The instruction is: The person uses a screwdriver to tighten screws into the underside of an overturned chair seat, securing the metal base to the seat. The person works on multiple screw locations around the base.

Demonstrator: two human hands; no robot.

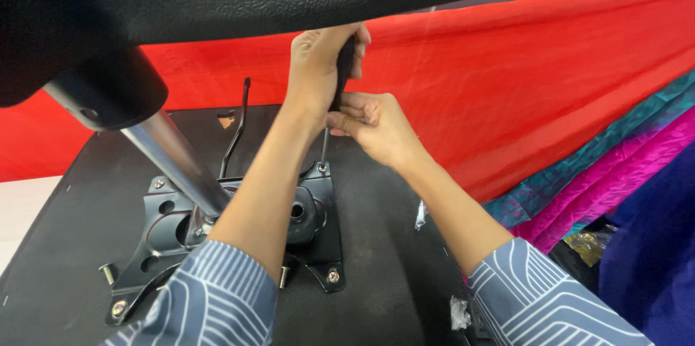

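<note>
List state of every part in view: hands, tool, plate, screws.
left hand: gripping screwdriver handle
right hand: steadying the shaft
screwdriver: upright, tip on far right corner screw
mounting plate: flat on seat underside
near right screw: seated
near left bolt: sticking up, not driven
gas cylinder: tilted, seated in plate

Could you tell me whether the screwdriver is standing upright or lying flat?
Upright: the screwdriver stands on end, its tip on a screw in the metal plate, with both hands gripping it.

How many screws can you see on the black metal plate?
4. One screw at the far right corner under the screwdriver, one near right, one near left, one far left. The arms may hide more.
</note>
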